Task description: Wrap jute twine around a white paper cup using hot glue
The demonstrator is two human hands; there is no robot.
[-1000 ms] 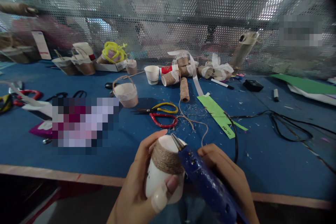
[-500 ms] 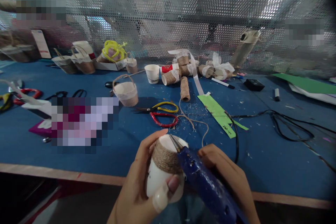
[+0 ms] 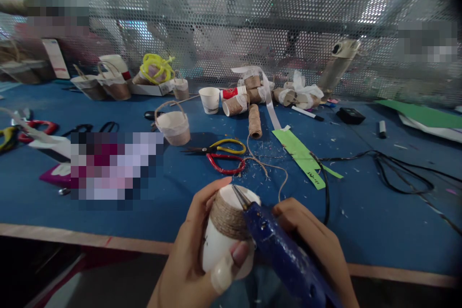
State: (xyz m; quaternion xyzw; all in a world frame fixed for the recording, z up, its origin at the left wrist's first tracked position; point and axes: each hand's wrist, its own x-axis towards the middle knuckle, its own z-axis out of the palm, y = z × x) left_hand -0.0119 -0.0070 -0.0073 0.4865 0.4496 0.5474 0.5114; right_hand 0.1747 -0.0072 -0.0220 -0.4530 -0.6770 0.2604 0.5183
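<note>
My left hand (image 3: 187,260) is closed round a white paper cup (image 3: 218,248), held on its side near the table's front edge. A band of brown twine (image 3: 227,219) is wound round the cup near its bottom end. My right hand (image 3: 317,245) grips a blue glue gun (image 3: 285,255). Its metal nozzle (image 3: 238,197) touches the cup just above the twine band. A loose strand of twine (image 3: 279,175) runs from the cup back to a twine spool (image 3: 254,121) on the blue table (image 3: 173,192).
Scissors with yellow and red handles (image 3: 224,156) lie just beyond the cup. A small cup basket (image 3: 173,127), a green paper strip (image 3: 301,156), black cables (image 3: 390,168), several wrapped cups (image 3: 245,96) and more scissors (image 3: 32,127) crowd the table. A perforated metal screen (image 3: 231,24) stands behind.
The glue gun nozzle has crept slightly left along the cup's end. Both hands otherwise hold the same grip.
</note>
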